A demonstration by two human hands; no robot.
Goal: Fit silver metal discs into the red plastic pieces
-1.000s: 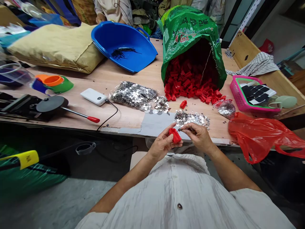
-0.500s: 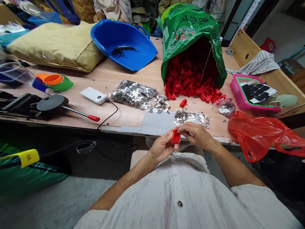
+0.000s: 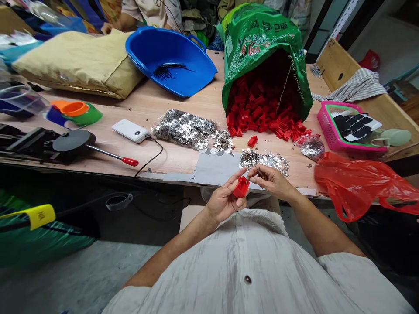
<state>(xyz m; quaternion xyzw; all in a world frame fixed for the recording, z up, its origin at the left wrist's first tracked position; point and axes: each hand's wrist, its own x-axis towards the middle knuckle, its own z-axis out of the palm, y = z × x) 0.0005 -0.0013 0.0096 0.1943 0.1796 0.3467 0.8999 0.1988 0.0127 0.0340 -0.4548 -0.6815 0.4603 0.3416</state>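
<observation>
In front of my belly, my left hand (image 3: pixel 225 199) grips a small red plastic box-like part (image 3: pixel 241 187), its hollow side facing up. My right hand (image 3: pixel 271 179) is at the part's right edge, thumb and forefinger pinched together; whatever they may hold is too small to make out. Just beyond the hands lies a loose heap of small silvery metal pieces (image 3: pixel 263 160) on a grey sheet (image 3: pixel 216 169). A single red part (image 3: pixel 252 141) lies behind that heap. Many more red parts (image 3: pixel 258 109) spill from a green woven sack (image 3: pixel 262 39) lying on its side.
Around the bench stand a clear bag of metal pieces (image 3: pixel 183 128), a white power bank (image 3: pixel 129 131) with a cable, a blue basin (image 3: pixel 176 48), a lever tool (image 3: pixel 98 150), a pink basket (image 3: pixel 327 131) and a red plastic bag (image 3: pixel 366 183). Another person's sleeve (image 3: pixel 153 13) shows behind.
My right fingers have drawn slightly back from the red part, so its hollow side shows more. The other person's hand at the back has moved left.
</observation>
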